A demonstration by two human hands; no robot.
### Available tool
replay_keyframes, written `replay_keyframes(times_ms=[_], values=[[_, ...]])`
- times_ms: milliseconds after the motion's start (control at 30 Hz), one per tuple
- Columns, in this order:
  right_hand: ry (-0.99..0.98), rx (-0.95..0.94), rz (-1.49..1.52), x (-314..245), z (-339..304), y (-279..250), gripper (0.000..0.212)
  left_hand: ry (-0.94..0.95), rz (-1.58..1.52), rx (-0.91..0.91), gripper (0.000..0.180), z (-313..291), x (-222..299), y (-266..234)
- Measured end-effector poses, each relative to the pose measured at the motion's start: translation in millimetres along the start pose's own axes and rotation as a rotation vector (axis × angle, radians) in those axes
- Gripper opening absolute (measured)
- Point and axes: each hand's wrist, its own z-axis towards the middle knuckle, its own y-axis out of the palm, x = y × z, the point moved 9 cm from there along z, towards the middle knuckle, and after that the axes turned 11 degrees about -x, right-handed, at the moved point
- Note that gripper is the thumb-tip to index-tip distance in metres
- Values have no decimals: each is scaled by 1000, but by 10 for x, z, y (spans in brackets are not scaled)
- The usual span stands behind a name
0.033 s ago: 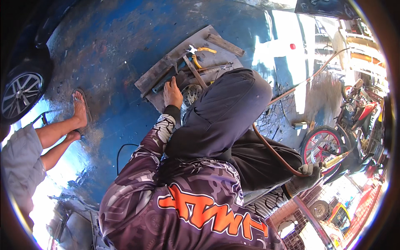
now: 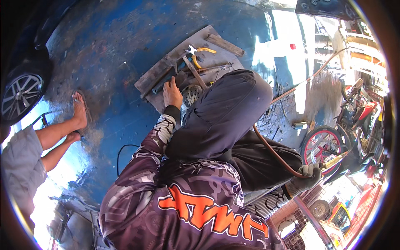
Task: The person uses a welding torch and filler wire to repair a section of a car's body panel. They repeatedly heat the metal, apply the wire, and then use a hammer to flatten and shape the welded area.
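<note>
Left hand beside perforated metal disc, gloved right hand gripping curved hose

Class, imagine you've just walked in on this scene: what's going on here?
A person's bare left hand reaches to a dark piece on a metal sheet, close to a disc; whether it grips the piece is hard to tell. The gloved right hand, out to the side, appears to hold a brown hose. Pliers lie untouched on the sheet. Another person is at the left.
</note>
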Motion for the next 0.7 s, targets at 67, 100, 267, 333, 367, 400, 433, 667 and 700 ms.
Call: replay_keyframes(times_ms=[67, 100, 267, 333, 367, 400, 433, 667, 700], values=[[-43, 15, 160, 9, 65, 0, 26, 10, 17, 46, 68, 135, -12, 45], [-58, 2, 211, 22, 82, 17, 27, 23, 41, 40, 68, 219, -6, 10], [-153, 72, 124, 0, 40, -49, 32, 121, -392, -35, 42, 357, 776, -1157], [-190, 124, 139, -11, 17, -95, 33, 214, -401, 21, 32, 82, 1525, -2154], [-205, 151, 154, -21, 14, -123, 33, 399, -760, -20, 31, -224, 2022, -2498], [-226, 148, 127, -40, 21, -117, 34, 580, -628, -32, 32, -533, 2580, -2867], [-251, 138, 124, -66, 25, -103, 35, 731, -487, -159, 32, -1026, 3117, -3020], [-247, 271, 85, -44, -149, -177, 36, 1822, 220, -965, 30, -2909, 4906, -2341], [-284, 333, 39, -85, -180, -259, 37, 1835, 260, -975, 30, -2950, 5005, -2276]])
